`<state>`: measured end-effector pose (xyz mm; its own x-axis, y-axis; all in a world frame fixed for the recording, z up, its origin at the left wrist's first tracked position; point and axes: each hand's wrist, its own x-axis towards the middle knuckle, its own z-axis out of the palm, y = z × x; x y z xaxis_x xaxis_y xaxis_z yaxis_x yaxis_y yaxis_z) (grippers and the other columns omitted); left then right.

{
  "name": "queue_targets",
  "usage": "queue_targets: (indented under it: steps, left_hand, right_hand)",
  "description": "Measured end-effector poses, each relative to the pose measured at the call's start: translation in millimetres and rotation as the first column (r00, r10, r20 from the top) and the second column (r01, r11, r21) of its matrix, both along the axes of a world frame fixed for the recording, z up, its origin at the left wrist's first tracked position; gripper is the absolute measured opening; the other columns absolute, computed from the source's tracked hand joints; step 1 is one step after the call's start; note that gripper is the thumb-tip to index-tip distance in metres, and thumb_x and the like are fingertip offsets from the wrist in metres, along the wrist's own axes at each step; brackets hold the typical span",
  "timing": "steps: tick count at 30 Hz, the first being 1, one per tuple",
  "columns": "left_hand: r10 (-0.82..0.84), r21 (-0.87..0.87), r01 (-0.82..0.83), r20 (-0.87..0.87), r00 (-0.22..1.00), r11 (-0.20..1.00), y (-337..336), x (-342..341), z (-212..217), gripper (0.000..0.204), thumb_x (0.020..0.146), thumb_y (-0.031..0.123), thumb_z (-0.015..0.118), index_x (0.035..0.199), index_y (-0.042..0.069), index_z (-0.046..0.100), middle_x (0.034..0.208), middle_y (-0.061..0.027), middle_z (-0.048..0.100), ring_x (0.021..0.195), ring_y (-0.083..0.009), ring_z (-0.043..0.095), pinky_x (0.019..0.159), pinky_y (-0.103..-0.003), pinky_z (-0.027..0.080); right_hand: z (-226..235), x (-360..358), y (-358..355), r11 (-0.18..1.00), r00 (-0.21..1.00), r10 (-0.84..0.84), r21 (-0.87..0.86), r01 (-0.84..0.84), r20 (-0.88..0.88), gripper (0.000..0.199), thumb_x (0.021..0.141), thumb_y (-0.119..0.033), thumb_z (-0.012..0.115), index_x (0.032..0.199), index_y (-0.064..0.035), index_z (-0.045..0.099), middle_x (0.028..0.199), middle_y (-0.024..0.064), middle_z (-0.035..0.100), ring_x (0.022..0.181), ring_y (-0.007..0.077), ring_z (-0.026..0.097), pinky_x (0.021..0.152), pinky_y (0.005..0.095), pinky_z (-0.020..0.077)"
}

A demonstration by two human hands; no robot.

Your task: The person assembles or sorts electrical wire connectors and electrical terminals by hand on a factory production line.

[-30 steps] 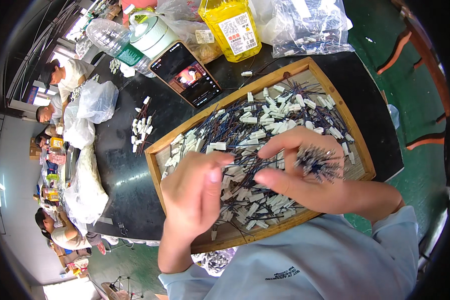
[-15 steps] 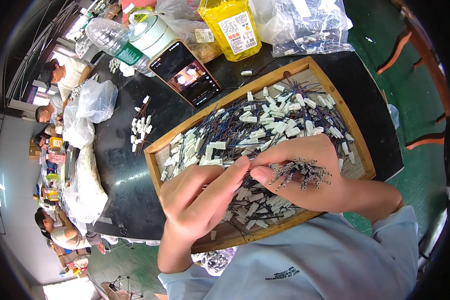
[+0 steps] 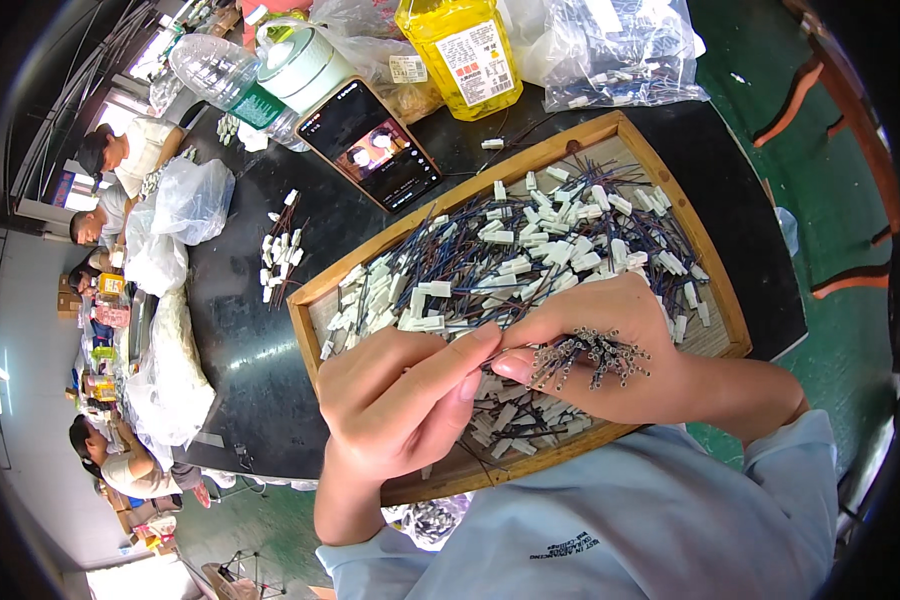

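My right hand (image 3: pixel 615 308) is closed around a bundle of thin wires (image 3: pixel 595 356), whose small metal-tipped ends fan out above the thumb side. Close beside it, my left hand (image 3: pixel 395 400) pinches with index finger and thumb at a thin dark wire near the right thumb tip. The far end of that wire is hidden behind the fingers. Both hands hover over a wooden-rimmed tray (image 3: pixel 725 270) heaped with white plastic connectors (image 3: pixel 515 265) on dark wires. Fingertips of the two hands nearly touch.
Beyond the tray, a phone (image 3: pixel 370 148) leans near a clear bottle (image 3: pixel 225 80), a pale green lidded cup (image 3: pixel 305 68) and a yellow jug (image 3: pixel 465 60). Loose connectors (image 3: pixel 282 255) lie on the black table (image 3: pixel 240 310). Several people sit at the left.
My left index finger and thumb have shifted slightly down, and more of the left thumb shows. The wire bundle in my right hand has tilted a little to the left.
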<state>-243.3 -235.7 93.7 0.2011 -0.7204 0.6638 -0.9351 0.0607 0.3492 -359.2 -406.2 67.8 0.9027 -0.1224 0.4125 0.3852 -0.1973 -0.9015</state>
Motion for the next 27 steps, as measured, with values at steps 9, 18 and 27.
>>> queue_targets:
  steps: [9,18,27]
  left_hand:
    - [0.07,0.038,-0.068,-0.06,0.996,0.997,1,-4,4,0.015,0.068,0.006,0.074,0.08,0.004,0.065,0.067,-0.0037,0.063,0.051,-0.0144,0.055,0.043,-0.025,0.04]
    - [0.093,0.055,-0.091,-0.035,0.995,0.994,3,1,5,0.014,0.068,0.008,0.074,0.079,0.007,0.066,0.066,-0.0026,0.06,0.053,-0.0149,0.055,0.044,-0.026,0.04]
    - [0.066,0.067,-0.066,-0.001,0.998,0.996,4,5,4,0.017,0.066,0.008,0.074,0.082,0.007,0.069,0.06,-0.0019,0.056,0.05,-0.0146,0.052,0.043,-0.025,0.037]
  right_hand:
    - [5,-2,-3,0.997,1.0,-0.013,-0.074,0.013,0.002,0.023,0.072,-0.008,0.072,0.093,-0.0023,0.064,0.084,0.0107,0.066,0.074,0.0264,0.066,0.064,0.0306,0.0502]
    - [9,-3,-3,0.992,0.999,-0.046,-0.117,0.049,0.027,0.022,0.072,-0.006,0.07,0.093,-0.0039,0.065,0.086,0.0099,0.067,0.076,0.0259,0.066,0.065,0.0305,0.0507]
    - [7,-1,-2,0.994,0.999,-0.039,-0.104,0.042,0.032,0.024,0.07,-0.001,0.069,0.093,-0.0034,0.063,0.087,0.0107,0.066,0.078,0.0258,0.066,0.067,0.0296,0.0513]
